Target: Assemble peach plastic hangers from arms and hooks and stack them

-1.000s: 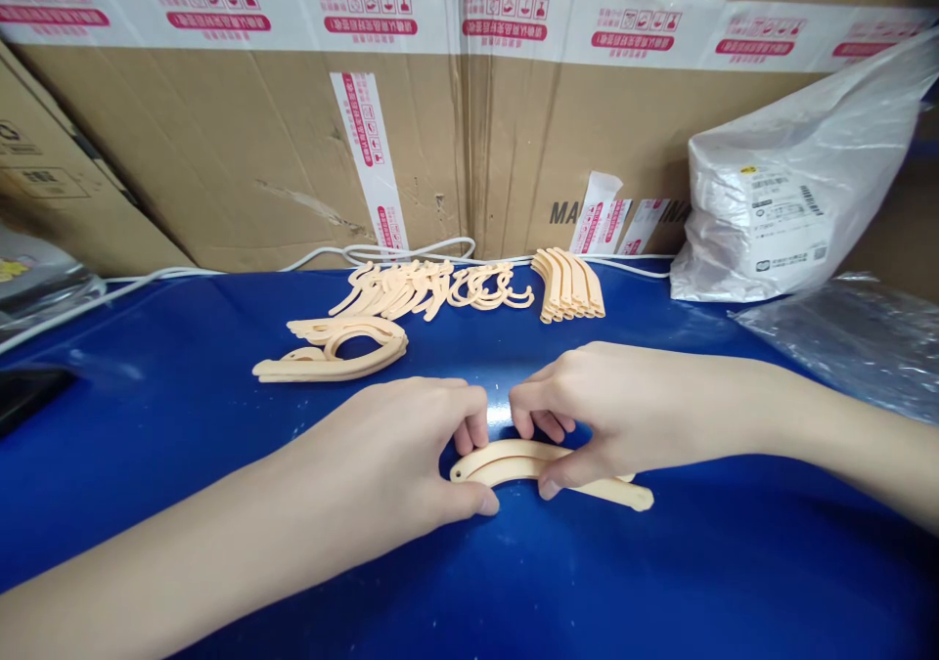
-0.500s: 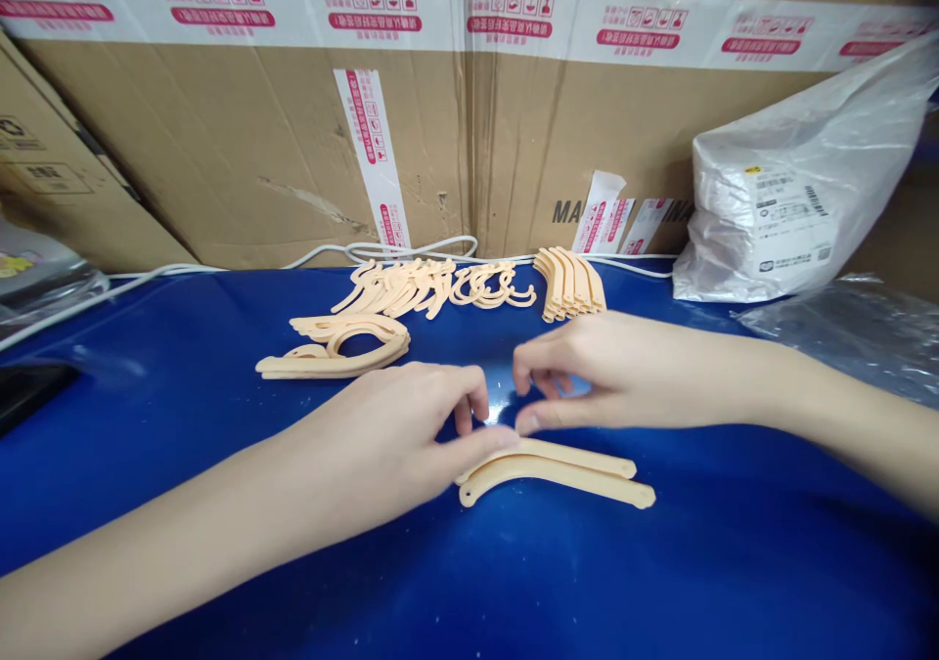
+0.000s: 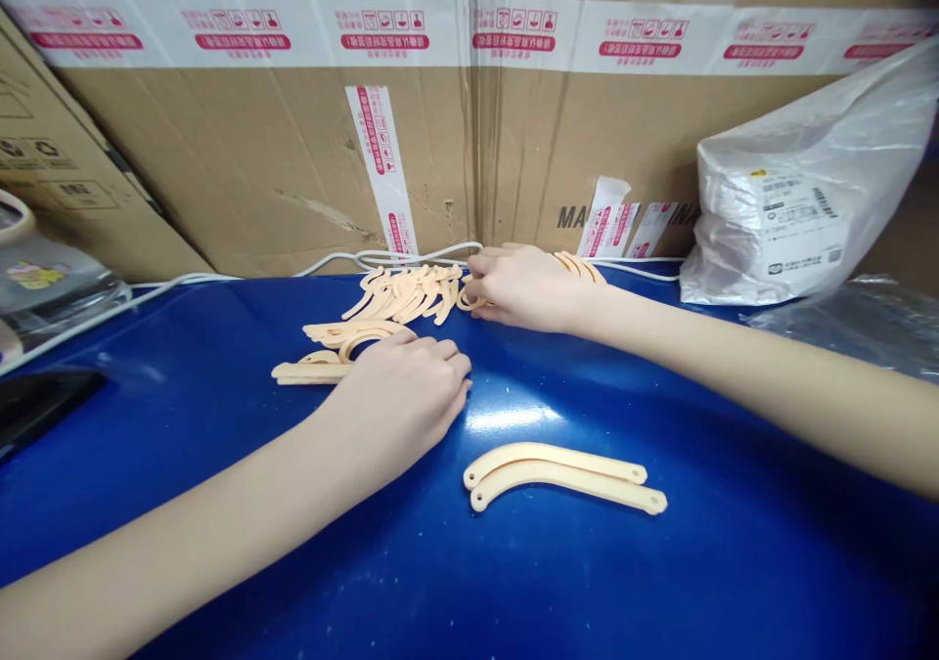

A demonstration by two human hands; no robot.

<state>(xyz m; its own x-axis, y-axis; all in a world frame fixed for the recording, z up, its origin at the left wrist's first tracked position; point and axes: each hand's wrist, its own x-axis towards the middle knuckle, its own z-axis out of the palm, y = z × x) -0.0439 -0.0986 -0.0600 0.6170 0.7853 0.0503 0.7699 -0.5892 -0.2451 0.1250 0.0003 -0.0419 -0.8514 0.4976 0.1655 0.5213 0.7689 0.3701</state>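
Note:
Two curved cream plastic hanger arms (image 3: 558, 469) lie side by side on the blue tabletop, apart from both hands. My left hand (image 3: 415, 381) is closed, knuckles up, beside a stack of folded hangers (image 3: 312, 372) and covers its right end. Whatever its fingers hold, if anything, is hidden. Farther back, my right hand (image 3: 524, 286) reaches down over the pile of hooks (image 3: 465, 295), its fingers bent and closed on a hook there. It hides most of the hooks and part of a stack of hanger arms (image 3: 587, 269). More curved cream pieces (image 3: 407, 291) lie in a heap to its left.
Large cardboard boxes (image 3: 293, 152) wall off the back, with a white cable (image 3: 323, 267) along their foot. A white plastic parcel (image 3: 778, 200) and clear film (image 3: 866, 318) stand at right. A dark flat object (image 3: 48, 401) and a clear container (image 3: 55, 274) are at left.
My right hand has moved back from the two hanger arms to the hooks. My left hand has lifted away from them, back and to the left, and its fingers have curled in.

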